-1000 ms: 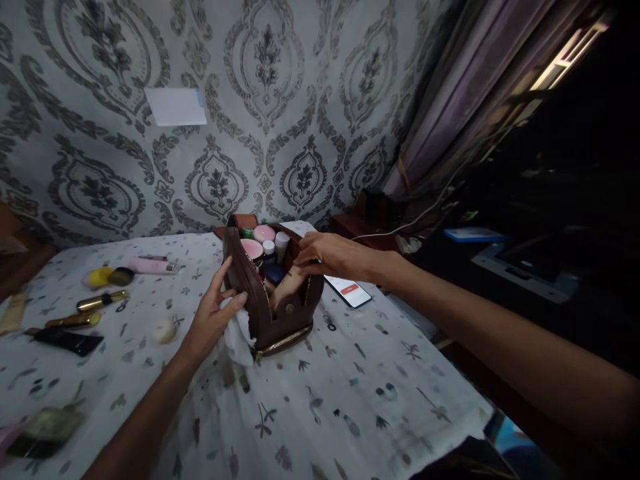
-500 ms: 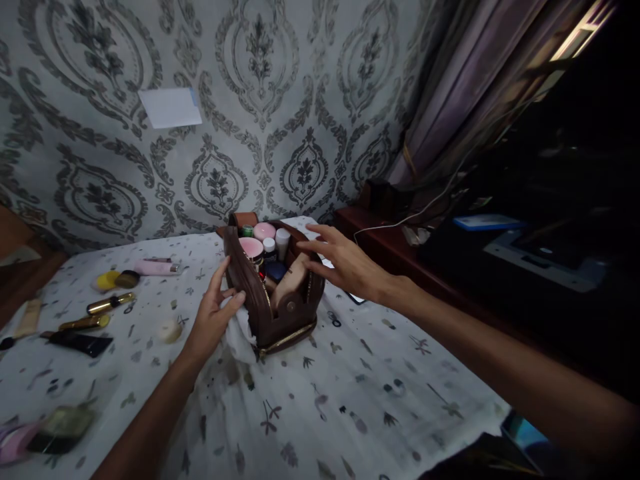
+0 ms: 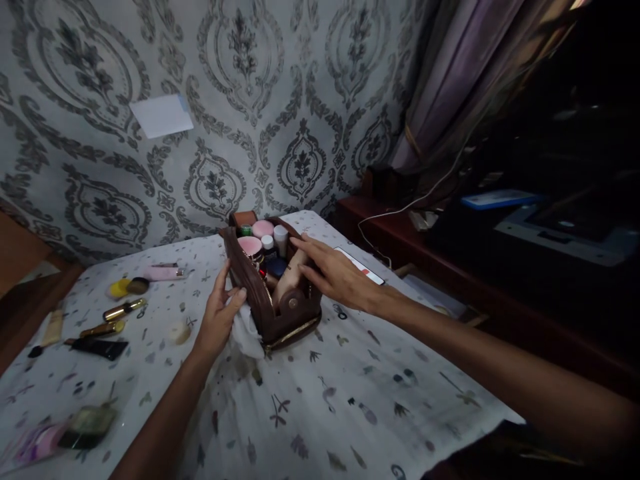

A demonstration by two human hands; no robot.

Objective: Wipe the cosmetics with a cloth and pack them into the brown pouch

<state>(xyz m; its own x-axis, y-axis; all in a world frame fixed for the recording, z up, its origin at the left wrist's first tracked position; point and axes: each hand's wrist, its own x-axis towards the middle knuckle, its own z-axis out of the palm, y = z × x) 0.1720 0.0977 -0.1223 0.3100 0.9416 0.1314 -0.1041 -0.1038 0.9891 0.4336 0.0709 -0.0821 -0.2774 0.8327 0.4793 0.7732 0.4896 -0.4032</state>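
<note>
A brown makeup bag [image 3: 254, 293] stands unzipped on the printed cloth. Inside it are pink-lidded jars [image 3: 250, 246], a white-capped bottle [image 3: 267, 241], a pale tube [image 3: 281, 241], a dark blue item [image 3: 276, 269] and a long beige item [image 3: 290, 277]. My left hand [image 3: 220, 319] holds the bag's left side, thumb toward its front. Crumpled white material [image 3: 247, 333] lies beneath that hand, against the bag. My right hand [image 3: 336, 272] reaches over the right rim with fingers stretched out, beside the beige item. Whether its fingertips touch that item I cannot tell.
Loose cosmetics lie at left: a pink tube [image 3: 163, 273], gold tubes [image 3: 123, 310], a black tube [image 3: 97, 347] and a round cream-coloured item [image 3: 179, 333]. A phone [image 3: 360, 265] lies behind my right wrist. A white cable [image 3: 425, 198] crosses the dark red furniture [image 3: 357, 207].
My right hand has lowered slightly, its fingers more together over the bag's right rim. My left hand stays on the bag. The camera view has shifted, uncovering more of the phone.
</note>
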